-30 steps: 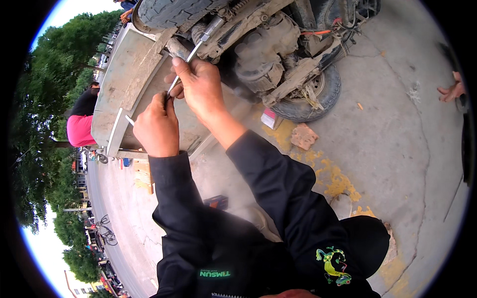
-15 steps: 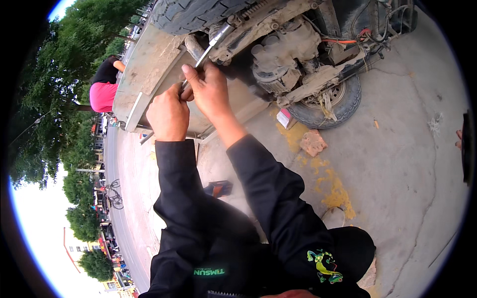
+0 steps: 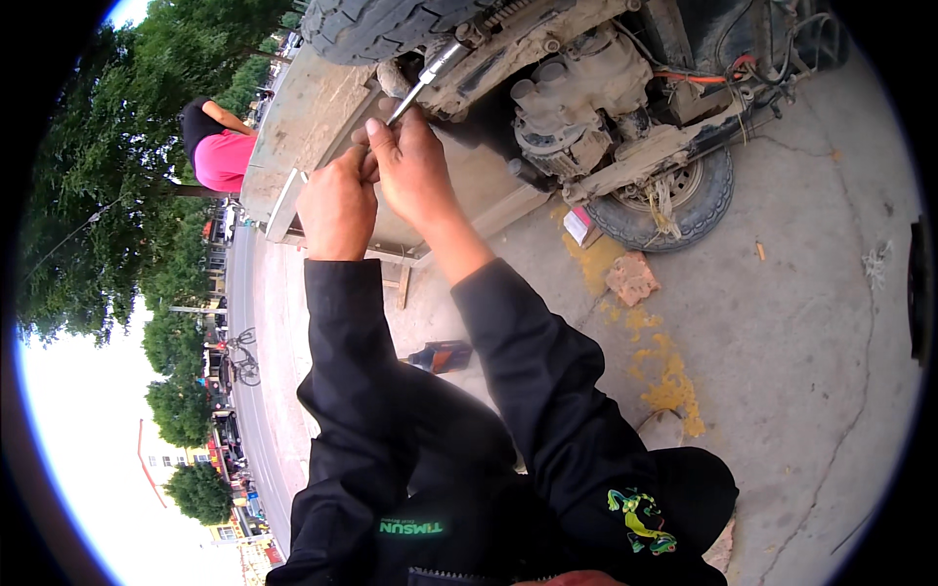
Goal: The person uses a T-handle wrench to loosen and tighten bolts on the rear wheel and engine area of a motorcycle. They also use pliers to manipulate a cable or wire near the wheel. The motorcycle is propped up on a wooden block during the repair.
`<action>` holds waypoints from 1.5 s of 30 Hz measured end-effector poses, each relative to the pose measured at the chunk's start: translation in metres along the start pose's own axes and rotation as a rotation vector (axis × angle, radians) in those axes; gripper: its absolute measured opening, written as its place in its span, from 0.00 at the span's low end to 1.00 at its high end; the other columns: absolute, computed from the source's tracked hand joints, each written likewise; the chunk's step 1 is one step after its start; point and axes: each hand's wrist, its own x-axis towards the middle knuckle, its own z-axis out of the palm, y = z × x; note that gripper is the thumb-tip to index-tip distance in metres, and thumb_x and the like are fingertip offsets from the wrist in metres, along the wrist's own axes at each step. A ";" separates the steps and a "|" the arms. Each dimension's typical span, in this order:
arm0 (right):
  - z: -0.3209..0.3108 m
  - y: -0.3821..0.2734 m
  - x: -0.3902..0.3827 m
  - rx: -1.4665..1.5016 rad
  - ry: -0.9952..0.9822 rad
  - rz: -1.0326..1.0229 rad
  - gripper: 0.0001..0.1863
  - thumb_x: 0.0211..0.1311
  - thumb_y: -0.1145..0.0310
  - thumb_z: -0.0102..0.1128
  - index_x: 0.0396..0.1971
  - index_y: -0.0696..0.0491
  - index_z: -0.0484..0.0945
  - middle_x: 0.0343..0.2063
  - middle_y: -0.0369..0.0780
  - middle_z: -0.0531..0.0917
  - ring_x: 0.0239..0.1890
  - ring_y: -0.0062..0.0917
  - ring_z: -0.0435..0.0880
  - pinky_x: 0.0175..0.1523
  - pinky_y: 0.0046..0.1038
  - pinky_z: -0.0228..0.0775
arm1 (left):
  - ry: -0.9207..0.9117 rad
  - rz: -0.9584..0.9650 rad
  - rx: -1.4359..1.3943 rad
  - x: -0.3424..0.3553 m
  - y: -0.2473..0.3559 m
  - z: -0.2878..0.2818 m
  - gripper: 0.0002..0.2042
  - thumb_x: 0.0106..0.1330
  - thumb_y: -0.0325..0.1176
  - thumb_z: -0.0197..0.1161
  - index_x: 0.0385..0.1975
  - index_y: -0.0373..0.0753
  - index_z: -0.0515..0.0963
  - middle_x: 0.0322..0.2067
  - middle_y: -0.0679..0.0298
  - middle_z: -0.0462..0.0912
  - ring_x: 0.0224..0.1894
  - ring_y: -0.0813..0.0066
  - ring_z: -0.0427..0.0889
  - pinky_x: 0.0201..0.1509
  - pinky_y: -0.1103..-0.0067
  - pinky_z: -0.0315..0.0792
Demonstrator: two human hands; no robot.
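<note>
A shiny metal socket wrench [image 3: 423,86] slants up from my hands, its thicker end against the dirty undercarriage beside a spring. My left hand [image 3: 336,207] is closed around its lower end. Just to the right, my right hand [image 3: 415,176] grips the shaft higher up, thumb lying along it. The fingers hide the wrench's lower part. Above the tool is a treaded tyre [image 3: 381,29], and a mud-covered frame bar [image 3: 508,63] runs past the socket. A dusty motor housing [image 3: 576,103] sits to the right of my hands.
A second wheel [image 3: 694,210] touches the concrete floor. Near it lie a broken brick [image 3: 632,278] and a small pink-and-white box [image 3: 578,227]. Loose cables [image 3: 743,68] hang at upper right. A person in pink [image 3: 223,161] bends behind the vehicle's side panel [image 3: 308,127].
The vehicle and floor have shifted slightly right in the picture as my view moved. Both hands remain on the wrench, whose socket end stays at the undercarriage.
</note>
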 end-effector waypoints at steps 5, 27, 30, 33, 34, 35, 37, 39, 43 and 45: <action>-0.001 -0.013 -0.007 -0.006 0.003 0.040 0.12 0.66 0.67 0.58 0.36 0.63 0.73 0.24 0.40 0.83 0.19 0.22 0.82 0.24 0.22 0.74 | 0.011 0.060 -0.115 -0.004 -0.005 -0.008 0.13 0.61 0.27 0.56 0.46 0.41 0.77 0.36 0.51 0.82 0.39 0.50 0.82 0.41 0.61 0.74; -0.003 0.067 0.000 0.605 -0.229 0.213 0.24 0.72 0.52 0.40 0.53 0.57 0.67 0.46 0.51 0.78 0.43 0.35 0.81 0.45 0.35 0.76 | 0.227 0.307 -0.500 0.067 0.082 -0.004 0.18 0.62 0.37 0.63 0.46 0.31 0.76 0.37 0.43 0.82 0.42 0.46 0.81 0.45 0.66 0.74; -0.001 0.053 -0.002 0.688 -0.236 0.233 0.19 0.70 0.57 0.45 0.48 0.58 0.70 0.40 0.50 0.80 0.40 0.33 0.82 0.42 0.31 0.76 | 0.220 0.334 -0.525 0.068 0.078 -0.002 0.18 0.62 0.37 0.63 0.46 0.31 0.77 0.36 0.44 0.82 0.40 0.48 0.81 0.45 0.67 0.74; -0.010 0.055 0.007 0.474 -0.059 0.112 0.14 0.61 0.66 0.56 0.40 0.62 0.73 0.35 0.49 0.83 0.40 0.32 0.83 0.40 0.30 0.72 | 0.195 0.360 -0.587 0.075 0.088 -0.009 0.18 0.62 0.38 0.63 0.45 0.30 0.77 0.35 0.45 0.82 0.39 0.50 0.82 0.45 0.69 0.73; 0.008 0.048 -0.002 0.390 -0.003 0.088 0.13 0.59 0.68 0.58 0.38 0.63 0.74 0.35 0.50 0.83 0.41 0.31 0.83 0.40 0.30 0.72 | 0.160 0.344 -0.557 0.072 0.077 -0.020 0.18 0.62 0.38 0.63 0.45 0.30 0.76 0.35 0.45 0.82 0.39 0.50 0.82 0.45 0.69 0.73; -0.001 0.030 -0.007 0.176 0.032 0.023 0.13 0.60 0.69 0.58 0.38 0.64 0.73 0.35 0.50 0.83 0.42 0.30 0.83 0.40 0.30 0.71 | 0.167 0.353 -0.592 0.071 0.077 -0.010 0.18 0.62 0.38 0.63 0.45 0.30 0.76 0.35 0.45 0.82 0.38 0.50 0.82 0.44 0.69 0.73; -0.006 0.022 -0.010 -0.020 0.061 -0.033 0.13 0.59 0.70 0.57 0.38 0.64 0.73 0.35 0.50 0.83 0.42 0.27 0.83 0.40 0.30 0.71 | 0.186 0.376 -0.645 0.073 0.077 -0.001 0.18 0.63 0.38 0.63 0.44 0.30 0.76 0.34 0.45 0.82 0.37 0.50 0.81 0.43 0.70 0.73; 0.001 0.026 -0.007 0.020 0.052 -0.012 0.12 0.59 0.71 0.57 0.38 0.64 0.73 0.35 0.49 0.83 0.41 0.26 0.82 0.38 0.29 0.70 | 0.214 0.396 -0.641 0.072 0.079 -0.005 0.18 0.63 0.38 0.63 0.44 0.29 0.76 0.34 0.45 0.82 0.36 0.51 0.81 0.43 0.70 0.73; -0.001 0.028 0.000 0.681 -0.085 0.252 0.12 0.58 0.73 0.57 0.38 0.65 0.73 0.34 0.49 0.83 0.39 0.23 0.81 0.38 0.27 0.70 | 0.240 0.498 -0.600 0.078 0.075 -0.007 0.18 0.64 0.38 0.62 0.44 0.28 0.76 0.34 0.46 0.82 0.35 0.55 0.80 0.42 0.71 0.73; -0.002 0.029 -0.003 0.499 -0.020 0.164 0.12 0.58 0.74 0.57 0.39 0.64 0.73 0.34 0.48 0.83 0.39 0.21 0.80 0.39 0.27 0.70 | 0.198 0.467 -0.640 0.077 0.072 -0.005 0.18 0.64 0.38 0.62 0.44 0.28 0.75 0.33 0.46 0.82 0.34 0.56 0.80 0.42 0.71 0.72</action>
